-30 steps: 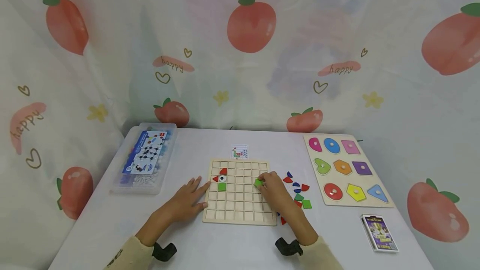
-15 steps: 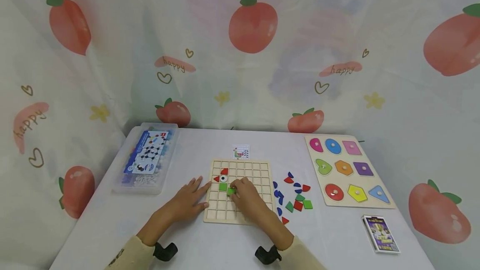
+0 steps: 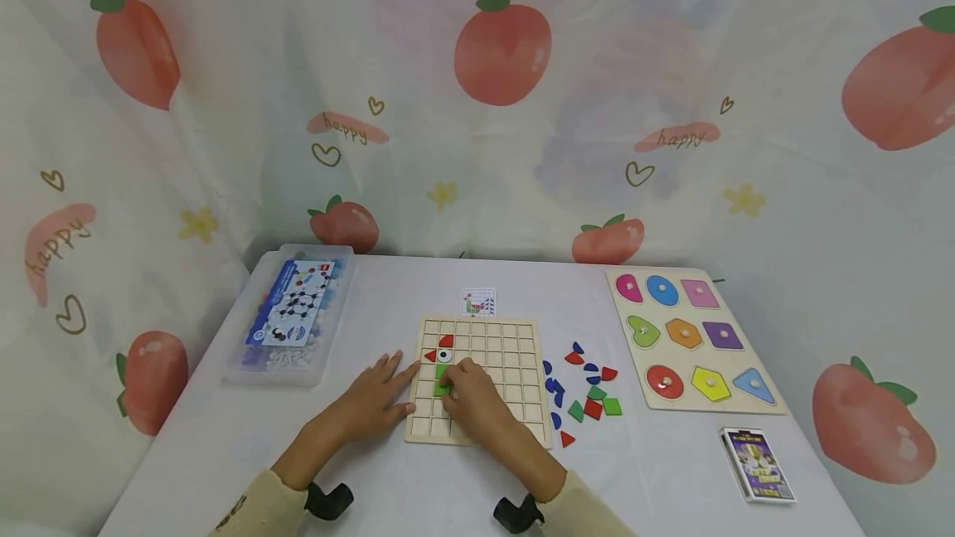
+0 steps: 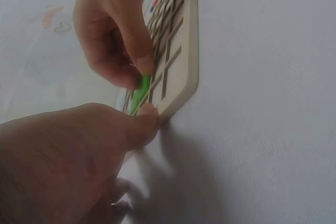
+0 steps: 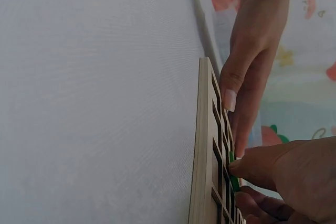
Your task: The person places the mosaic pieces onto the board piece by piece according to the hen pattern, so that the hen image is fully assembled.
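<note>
Right hand (image 3: 476,400) pinches lower green square (image 3: 440,389) at grid board (image 3: 515,363), left hand (image 3: 373,400) splayed at edge; seating step, seemingly, wanting flat press next.

The right hand (image 4: 113,30) pinches a green tile (image 4: 140,93) right at the board (image 4: 190,51), and the left hand (image 4: 68,156) has its thumb on the edge!

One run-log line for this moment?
left hand: touches left edge of grid board | right hand: pinches green tile, second column from left | tile seated: unclear | loose pieces: right of board
</note>
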### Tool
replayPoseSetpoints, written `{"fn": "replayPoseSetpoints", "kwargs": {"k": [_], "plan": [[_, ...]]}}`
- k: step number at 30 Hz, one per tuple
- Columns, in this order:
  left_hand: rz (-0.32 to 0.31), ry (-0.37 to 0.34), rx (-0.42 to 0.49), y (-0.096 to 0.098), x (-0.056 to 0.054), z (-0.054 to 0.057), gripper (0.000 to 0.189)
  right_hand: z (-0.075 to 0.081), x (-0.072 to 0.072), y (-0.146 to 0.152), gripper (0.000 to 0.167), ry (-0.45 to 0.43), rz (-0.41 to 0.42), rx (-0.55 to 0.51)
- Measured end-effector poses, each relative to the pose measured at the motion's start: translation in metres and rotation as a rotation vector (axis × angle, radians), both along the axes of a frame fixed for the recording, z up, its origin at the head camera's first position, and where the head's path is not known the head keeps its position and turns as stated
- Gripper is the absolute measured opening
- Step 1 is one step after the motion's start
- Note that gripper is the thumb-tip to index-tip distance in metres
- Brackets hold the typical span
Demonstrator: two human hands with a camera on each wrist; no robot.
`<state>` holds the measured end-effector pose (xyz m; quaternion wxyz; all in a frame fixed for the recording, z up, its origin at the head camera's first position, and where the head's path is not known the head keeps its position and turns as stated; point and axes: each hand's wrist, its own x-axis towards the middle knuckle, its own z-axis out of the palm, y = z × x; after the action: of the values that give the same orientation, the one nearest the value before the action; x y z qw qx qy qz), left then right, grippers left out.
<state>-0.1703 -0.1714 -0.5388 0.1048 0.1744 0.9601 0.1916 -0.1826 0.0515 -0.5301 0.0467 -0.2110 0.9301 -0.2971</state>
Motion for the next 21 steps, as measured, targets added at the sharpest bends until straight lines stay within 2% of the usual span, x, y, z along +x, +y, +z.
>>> {"fn": "replayPoseSetpoints", "kwargs": {"k": [6,14,17,21], "plan": [[0.0,-0.003,0.001,0.0,0.001,0.002,0.068,0.002,0.001,-0.001,0.013,0.041,0.023,0.016],[-0.005,-0.01,0.015,0.0,0.002,0.005,0.068,0.002,0.001,0.008,0.016,0.04,0.032,0.011],[-0.002,-0.016,0.015,0.001,0.003,0.005,0.068,0.006,0.001,0.02,0.018,0.033,0.01,0.003],[0.002,-0.019,0.018,0.001,0.003,0.005,0.069,0.014,0.0,0.047,0.02,0.008,-0.071,0.0]]}}
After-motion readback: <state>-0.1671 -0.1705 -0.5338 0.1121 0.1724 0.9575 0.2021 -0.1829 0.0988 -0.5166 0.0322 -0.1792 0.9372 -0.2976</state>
